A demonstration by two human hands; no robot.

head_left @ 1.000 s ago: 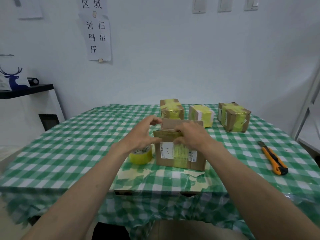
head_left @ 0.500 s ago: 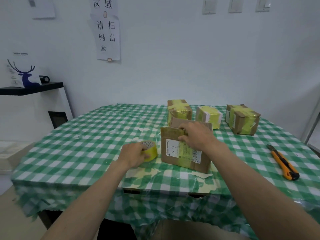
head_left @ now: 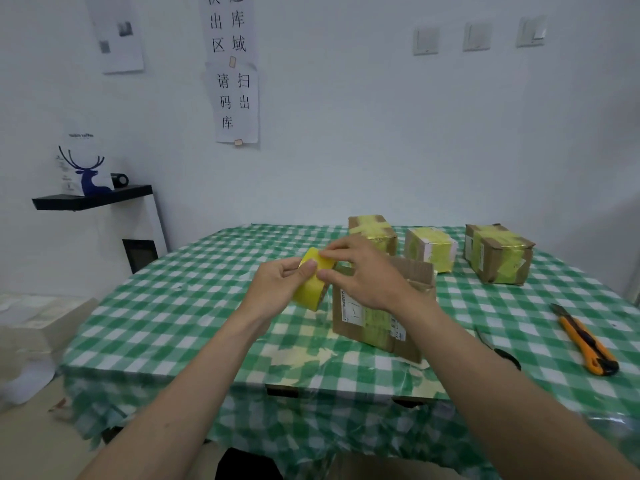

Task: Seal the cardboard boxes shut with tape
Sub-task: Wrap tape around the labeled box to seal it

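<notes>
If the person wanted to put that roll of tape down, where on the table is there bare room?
The widest bare cloth is the table's left half, left of the open box and the hands. A smaller patch lies between that box and the orange knife. The far right edge is crowded with three taped boxes.

Four cardboard boxes stand on the tabletop: one open box (head_left: 374, 323) near the front edge and three taped boxes along the far edge, the left (head_left: 375, 230), the middle (head_left: 431, 249) and the right (head_left: 498, 252). There is one roll of yellow tape (head_left: 313, 284), one orange utility knife (head_left: 585, 341) toward the right edge, and one pair of scissors (head_left: 502, 355). Two hands show, left hand (head_left: 277, 289) and right hand (head_left: 363, 275); the wall carries three switches (head_left: 476, 38).
</notes>
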